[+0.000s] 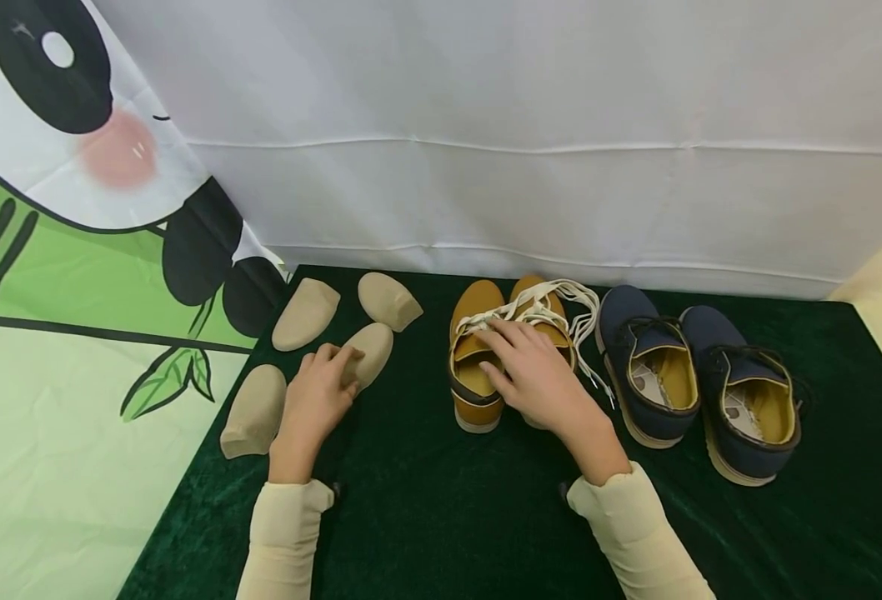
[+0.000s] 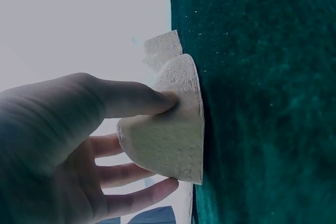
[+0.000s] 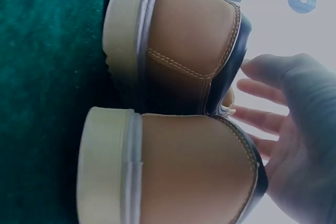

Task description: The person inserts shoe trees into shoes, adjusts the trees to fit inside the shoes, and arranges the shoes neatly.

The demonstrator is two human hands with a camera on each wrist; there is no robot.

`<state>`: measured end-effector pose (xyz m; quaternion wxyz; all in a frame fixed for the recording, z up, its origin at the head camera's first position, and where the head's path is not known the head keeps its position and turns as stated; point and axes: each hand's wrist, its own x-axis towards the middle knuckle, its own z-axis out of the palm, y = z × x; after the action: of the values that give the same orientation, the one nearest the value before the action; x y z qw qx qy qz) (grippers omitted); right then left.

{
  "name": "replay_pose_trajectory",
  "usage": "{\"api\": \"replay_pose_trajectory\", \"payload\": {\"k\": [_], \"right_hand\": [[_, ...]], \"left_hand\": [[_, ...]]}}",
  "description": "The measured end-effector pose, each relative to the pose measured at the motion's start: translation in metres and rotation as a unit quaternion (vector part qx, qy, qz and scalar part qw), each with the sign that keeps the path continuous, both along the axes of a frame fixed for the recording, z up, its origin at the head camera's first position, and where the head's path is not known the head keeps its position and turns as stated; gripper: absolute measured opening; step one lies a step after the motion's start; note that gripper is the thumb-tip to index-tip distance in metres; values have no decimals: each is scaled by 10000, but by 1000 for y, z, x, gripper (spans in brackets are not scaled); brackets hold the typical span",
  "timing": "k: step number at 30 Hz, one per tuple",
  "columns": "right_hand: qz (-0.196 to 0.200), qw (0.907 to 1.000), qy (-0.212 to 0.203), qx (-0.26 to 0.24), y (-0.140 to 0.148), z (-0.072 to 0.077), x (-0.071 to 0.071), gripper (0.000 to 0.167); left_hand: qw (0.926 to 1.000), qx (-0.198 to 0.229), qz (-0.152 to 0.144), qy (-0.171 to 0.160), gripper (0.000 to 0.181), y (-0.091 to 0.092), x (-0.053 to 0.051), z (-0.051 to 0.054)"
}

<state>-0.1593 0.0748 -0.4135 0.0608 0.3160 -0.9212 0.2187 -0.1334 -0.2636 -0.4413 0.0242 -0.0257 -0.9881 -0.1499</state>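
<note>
My left hand (image 1: 319, 397) holds a beige toe-shaped shoe insert (image 1: 370, 354). In the left wrist view the thumb lies on one face of that insert (image 2: 168, 145) and the fingers are around its far side; it sits at the green cloth. Over the pair of tan shoes, my right hand (image 1: 534, 371) hovers with loosely spread fingers near the left tan shoe (image 1: 476, 400) and the white laces (image 1: 572, 292). From behind, the right wrist view shows the heels of both tan shoes (image 3: 194, 166), with the right hand (image 3: 299, 119) just beyond their collars.
Three more beige inserts lie around the left hand: one at the back left (image 1: 307, 315), one behind (image 1: 388, 300), one at the near left (image 1: 255, 410). Two navy shoes (image 1: 647, 367) stand on the right. Dark green cloth (image 1: 441, 517) covers the table, with a white wall sheet (image 1: 486, 200) behind.
</note>
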Motion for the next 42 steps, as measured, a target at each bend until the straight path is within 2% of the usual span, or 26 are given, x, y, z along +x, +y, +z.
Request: {"api": "replay_pose_trajectory", "payload": {"k": [8, 17, 23, 27, 32, 36, 42], "right_hand": [[-226, 9997, -1, 47, 1, -2, -5, 50], [-306, 9993, 196, -16, 2, -8, -10, 38], [-345, 9985, 403, -109, -3, -9, -13, 33], [-444, 9981, 408, -127, -5, -8, -13, 32], [-492, 9981, 320, -201, -7, -9, -13, 30], [-535, 9976, 326, -302, -6, -9, -15, 29], [-592, 9960, 554, -378, -7, -11, -17, 24]], "left_hand": [[9999, -100, 0, 2, 40, 3, 3, 9], [9999, -44, -42, 115, 41, 16, 7, 30], [9997, -3, -89, 243, 42, 24, 16, 45], [9991, 39, -165, 394, 47, 30, 23, 57], [9988, 133, -202, 433, 52, 37, 31, 68], [9983, 154, -238, 507, 52, 43, 35, 78], [9960, 177, -341, 810, 52, 54, 39, 90]]}}
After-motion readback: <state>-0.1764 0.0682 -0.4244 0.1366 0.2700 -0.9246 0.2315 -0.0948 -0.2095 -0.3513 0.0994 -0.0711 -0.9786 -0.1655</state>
